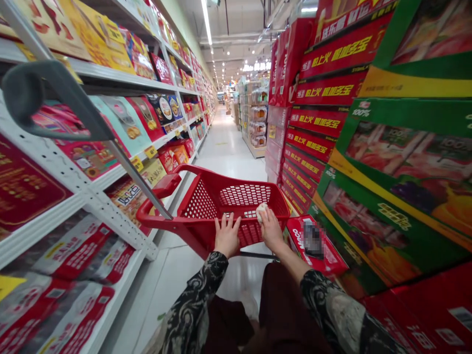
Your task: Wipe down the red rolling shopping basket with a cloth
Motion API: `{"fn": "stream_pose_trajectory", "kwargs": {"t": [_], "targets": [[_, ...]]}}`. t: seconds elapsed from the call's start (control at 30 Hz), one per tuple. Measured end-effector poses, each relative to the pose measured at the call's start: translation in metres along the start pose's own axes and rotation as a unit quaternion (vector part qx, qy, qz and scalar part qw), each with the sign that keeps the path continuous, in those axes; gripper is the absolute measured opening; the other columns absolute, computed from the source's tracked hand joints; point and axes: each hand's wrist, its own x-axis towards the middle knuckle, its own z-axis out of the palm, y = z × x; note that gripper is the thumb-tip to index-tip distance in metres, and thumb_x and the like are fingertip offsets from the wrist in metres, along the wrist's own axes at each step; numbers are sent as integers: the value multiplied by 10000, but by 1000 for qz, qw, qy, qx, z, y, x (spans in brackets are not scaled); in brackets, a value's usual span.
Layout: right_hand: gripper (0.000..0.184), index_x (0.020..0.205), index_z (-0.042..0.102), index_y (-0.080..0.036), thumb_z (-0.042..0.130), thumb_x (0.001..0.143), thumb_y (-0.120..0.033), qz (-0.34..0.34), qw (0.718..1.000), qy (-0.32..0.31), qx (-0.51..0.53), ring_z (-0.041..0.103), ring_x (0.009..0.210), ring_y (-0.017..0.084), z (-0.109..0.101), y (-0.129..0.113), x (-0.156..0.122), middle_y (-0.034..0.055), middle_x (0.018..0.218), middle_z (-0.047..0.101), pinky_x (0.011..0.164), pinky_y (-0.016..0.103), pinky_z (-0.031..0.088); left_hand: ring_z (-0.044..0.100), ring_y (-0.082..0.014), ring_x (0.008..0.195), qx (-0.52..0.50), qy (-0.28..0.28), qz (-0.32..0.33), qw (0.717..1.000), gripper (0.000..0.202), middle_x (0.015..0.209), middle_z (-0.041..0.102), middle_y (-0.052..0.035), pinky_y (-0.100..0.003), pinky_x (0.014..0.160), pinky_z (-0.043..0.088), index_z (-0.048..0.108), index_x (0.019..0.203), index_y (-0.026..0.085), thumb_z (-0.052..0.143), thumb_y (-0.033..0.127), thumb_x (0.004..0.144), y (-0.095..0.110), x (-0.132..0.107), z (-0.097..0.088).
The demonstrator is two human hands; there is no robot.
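A red plastic shopping basket [199, 231] with perforated walls stands in the aisle before me, its long silver pull handle [136, 169] with a grey grip [79, 110] slanting up to the left. My left hand [227, 236] lies on the near rim, fingers spread over the edge. Further right along that rim, my right hand [272, 230] has its fingers closed round a crumpled white cloth [261, 212], pressed against the basket. Part of the cloth is hidden under the fingers. No goods show inside the basket.
Shelves [125, 81] of boxed snacks run along the left. Stacked red drink cartons [313, 118] and green juice boxes [405, 196] form a wall close on the right. A blurred dark object [313, 239] lies on a low red box [328, 263]. The tiled aisle [230, 147] stretches ahead.
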Motion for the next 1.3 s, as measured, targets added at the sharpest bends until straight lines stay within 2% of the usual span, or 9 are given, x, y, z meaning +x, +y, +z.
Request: {"fn": "stream_pose_trajectory", "kwargs": {"t": [0.17,0.27,0.37,0.53,0.7,0.87,1.07,1.2,1.3], "targets": [[505,1302,479,-106,403,804,-70,1,998,-15,67,309,1344,244,2,-13,6,160,1414,401,1093,475,298,212,-287,1383,-63,18,55,996,675,1491,289,-124,-592,1096,136,322,1396,156,460,166,735,24,7,4],[584,1391,351,-114,412,810,-99,-24,990,-27,134,334,1335,207,0,-19,10,147,1409,414,1103,449,303,204,-241,1391,-133,30,121,983,685,1497,271,-137,-513,1108,198,260,1410,126,439,162,750,36,15,10],[705,1444,233,-142,450,775,-93,-25,984,-38,173,370,1316,187,-10,-13,8,125,1410,418,1089,396,343,265,-237,1365,-179,22,148,972,704,1473,297,-179,-449,1080,287,255,1398,81,474,191,737,41,24,14],[755,1452,211,-158,432,737,-64,1,984,-52,170,431,1275,185,-24,-2,-1,100,1380,463,1040,355,408,370,-253,1280,-131,11,122,984,634,1385,420,-164,-431,1046,322,382,1323,116,537,221,717,48,36,10],[675,1411,318,-121,378,742,-57,17,990,-6,138,417,1280,206,-17,0,-7,117,1355,485,1075,418,365,370,-265,1280,-83,4,61,995,446,1376,438,-158,-458,1052,291,460,1242,105,456,213,809,62,46,9],[614,1319,443,-40,352,712,-26,-28,995,-7,96,396,1289,227,-7,4,-16,166,1315,508,1085,444,348,519,-222,1132,-41,1,71,997,429,1263,561,-117,-495,1051,279,453,1280,163,292,165,882,47,44,13],[596,1305,456,-24,362,717,-27,-22,998,-5,63,370,1302,236,-3,-5,-18,172,1319,504,1090,444,320,379,-239,1303,-4,32,72,997,497,1433,405,-97,-554,1101,154,417,1343,201,266,134,875,10,24,13],[634,1346,413,-58,384,713,-35,1,999,-33,34,308,1341,253,-2,-17,-17,154,1371,460,1105,500,239,330,-235,1340,-4,19,79,997,498,1461,358,-86,-543,1107,169,409,1356,214,294,159,874,17,22,15],[642,1344,415,-48,380,703,-27,-3,998,-56,17,305,1343,254,-3,-16,-18,154,1383,448,1102,490,239,338,-234,1336,-10,15,89,996,485,1453,372,-79,-560,1108,155,424,1346,231,301,171,880,21,25,14]]}}
